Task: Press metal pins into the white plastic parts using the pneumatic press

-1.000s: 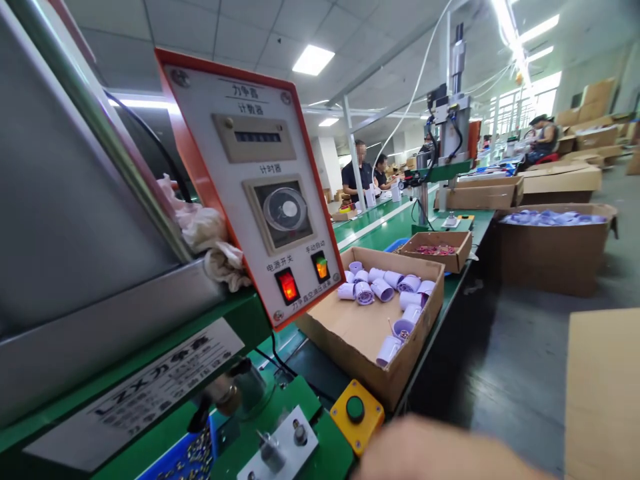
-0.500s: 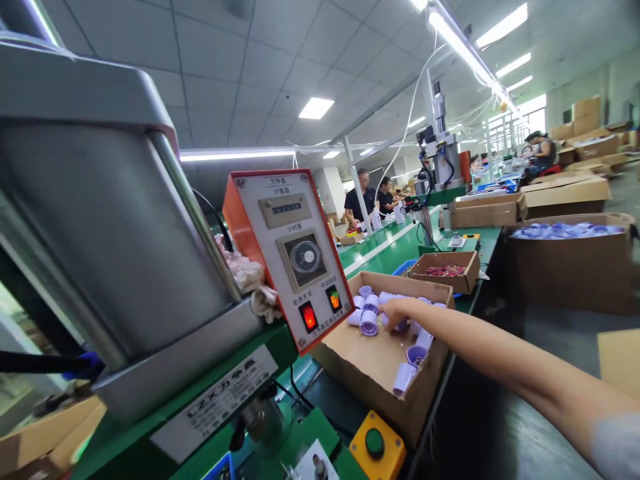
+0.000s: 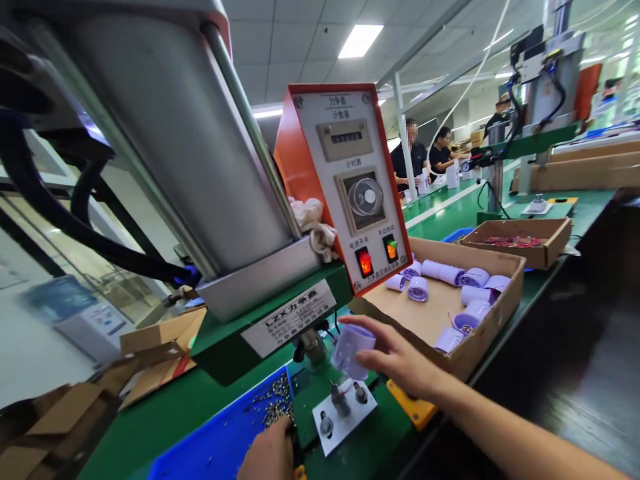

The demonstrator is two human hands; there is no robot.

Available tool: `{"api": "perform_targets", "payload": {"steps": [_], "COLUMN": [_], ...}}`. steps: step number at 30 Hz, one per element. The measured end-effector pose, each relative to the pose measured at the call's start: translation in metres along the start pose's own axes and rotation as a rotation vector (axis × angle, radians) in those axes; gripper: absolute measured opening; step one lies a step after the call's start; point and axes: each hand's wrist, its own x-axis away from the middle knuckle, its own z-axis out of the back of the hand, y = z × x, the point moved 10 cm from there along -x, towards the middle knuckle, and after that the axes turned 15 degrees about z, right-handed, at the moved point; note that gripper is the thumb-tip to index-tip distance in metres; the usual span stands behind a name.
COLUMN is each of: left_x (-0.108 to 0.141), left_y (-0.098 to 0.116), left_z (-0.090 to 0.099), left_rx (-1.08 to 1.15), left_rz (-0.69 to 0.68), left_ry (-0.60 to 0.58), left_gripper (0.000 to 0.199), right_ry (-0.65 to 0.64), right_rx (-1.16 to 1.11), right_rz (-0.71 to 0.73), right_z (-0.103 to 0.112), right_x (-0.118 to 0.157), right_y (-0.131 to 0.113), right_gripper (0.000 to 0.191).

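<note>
One head-worn camera looks forward and down, close over the press machine (image 3: 200,167) and green bench (image 3: 165,413).

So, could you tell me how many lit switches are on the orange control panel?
2: a red switch at the bottom of the control panel, and an orange-lit switch just right of it.

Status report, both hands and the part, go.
Right hand holds a pale plastic cup above the metal fixture. Left hand at the blue tray of small metal bits. Nothing between cup and fixture.

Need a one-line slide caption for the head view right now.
Right hand holds a pale plastic cup under the press; left hand rests at the blue tray.
</note>
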Motion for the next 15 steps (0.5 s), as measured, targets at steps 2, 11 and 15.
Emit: {"api": "perform_targets", "payload": {"steps": [2, 11, 15], "left_x": [-0.002, -0.002, -0.007], "left_y": [-0.005, -0.003, -0.013], "left_z": [-0.002, -0.003, 0.006], "left_rx": [0.01, 0.055, 0.189], "left_rz": [0.02, 0.019, -0.025], "left_ry": [0.0, -0.027, 0.074], "left_gripper": [0.036, 0.035, 0.032], "right_ry": [0.015, -0.191, -0.234], "right_rx": [-0.011, 0.41, 0.509], "right_rz": [0.012, 0.235, 0.264], "right_z": [-0.024, -0.05, -0.052], "right_x": [-0.005, -0.009, 0.002], "right_y": [0.011, 0.001, 0.007], "right_gripper": [0.052, 0.063, 0.066]}}
